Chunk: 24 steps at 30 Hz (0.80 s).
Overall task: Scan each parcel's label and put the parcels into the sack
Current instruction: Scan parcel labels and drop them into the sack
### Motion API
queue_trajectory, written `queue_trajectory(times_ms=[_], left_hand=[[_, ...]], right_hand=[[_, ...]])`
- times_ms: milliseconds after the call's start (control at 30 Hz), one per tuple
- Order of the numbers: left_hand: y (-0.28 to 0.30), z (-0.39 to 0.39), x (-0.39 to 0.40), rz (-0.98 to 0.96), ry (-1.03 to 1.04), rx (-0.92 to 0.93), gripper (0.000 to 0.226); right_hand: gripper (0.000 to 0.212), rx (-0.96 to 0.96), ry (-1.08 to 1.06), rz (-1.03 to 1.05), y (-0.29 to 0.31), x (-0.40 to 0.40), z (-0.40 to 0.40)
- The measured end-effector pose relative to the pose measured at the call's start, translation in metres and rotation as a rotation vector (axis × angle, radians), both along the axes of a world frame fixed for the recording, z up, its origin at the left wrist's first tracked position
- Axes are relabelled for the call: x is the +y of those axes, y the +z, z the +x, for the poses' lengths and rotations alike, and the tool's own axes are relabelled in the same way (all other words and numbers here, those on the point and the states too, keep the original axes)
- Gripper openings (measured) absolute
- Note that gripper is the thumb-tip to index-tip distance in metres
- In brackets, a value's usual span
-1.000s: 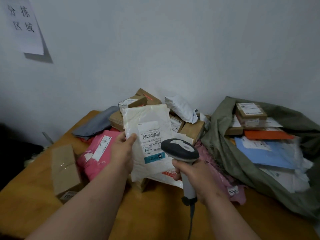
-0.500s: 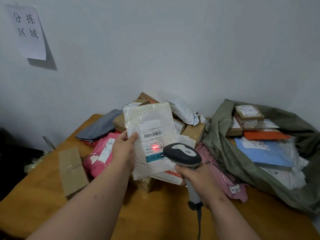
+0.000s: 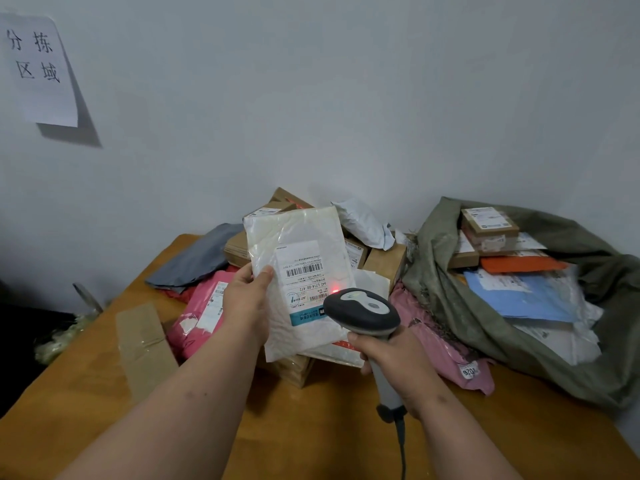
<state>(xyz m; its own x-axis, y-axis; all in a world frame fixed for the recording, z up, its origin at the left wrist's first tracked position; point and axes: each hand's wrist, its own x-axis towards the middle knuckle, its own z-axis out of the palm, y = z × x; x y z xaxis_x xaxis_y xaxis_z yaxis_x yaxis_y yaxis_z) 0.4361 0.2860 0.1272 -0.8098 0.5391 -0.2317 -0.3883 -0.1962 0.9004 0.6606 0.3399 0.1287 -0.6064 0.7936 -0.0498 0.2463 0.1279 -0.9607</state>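
Note:
My left hand (image 3: 247, 304) holds a flat white parcel (image 3: 301, 237) upright by its left edge, thumb on the front. Its label (image 3: 300, 271) with a barcode faces me, and a red scanner dot glows on the label's lower right. My right hand (image 3: 398, 368) grips the handle of a grey barcode scanner (image 3: 362, 311), whose head sits just in front of the parcel's lower right. An olive sack (image 3: 450, 306) lies open at the right, with boxes and blue, orange and white mailers inside. Behind the held parcel a pile of parcels (image 3: 384, 261) is partly hidden.
The pile sits on a wooden table (image 3: 311, 427) against a grey wall. A pink mailer (image 3: 201, 317), a grey mailer (image 3: 204, 256) and a loose cardboard box (image 3: 145, 348) lie at the left; another pink mailer (image 3: 446, 355) lies by the sack. A paper sign (image 3: 34, 67) hangs on the wall.
The scanner's red light came on and its dot has shifted from the label's middle toward its lower right. Both hands and the parcel stay nearly in place.

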Motion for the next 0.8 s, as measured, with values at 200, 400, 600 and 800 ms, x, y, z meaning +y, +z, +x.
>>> queue_trajectory(times_ms=[200,400,600,800], left_hand=[[-0.003,-0.005,0.002,0.001,-0.026,-0.013,0.011],[-0.004,-0.011,0.005,-0.004,-0.044,-0.026,0.011],[-0.001,-0.012,0.009,0.009,-0.045,-0.031,0.023],[-0.007,-0.015,0.016,0.019,-0.068,-0.008,0.017]], right_hand=[[0.013,0.042,-0.013,-0.015,0.003,-0.005,-0.003],[0.007,0.030,-0.027,-0.014,-0.001,-0.001,-0.004],[0.008,0.041,-0.040,-0.022,-0.003,0.003,-0.007],[0.009,0.056,-0.035,-0.024,-0.005,0.007,-0.009]])
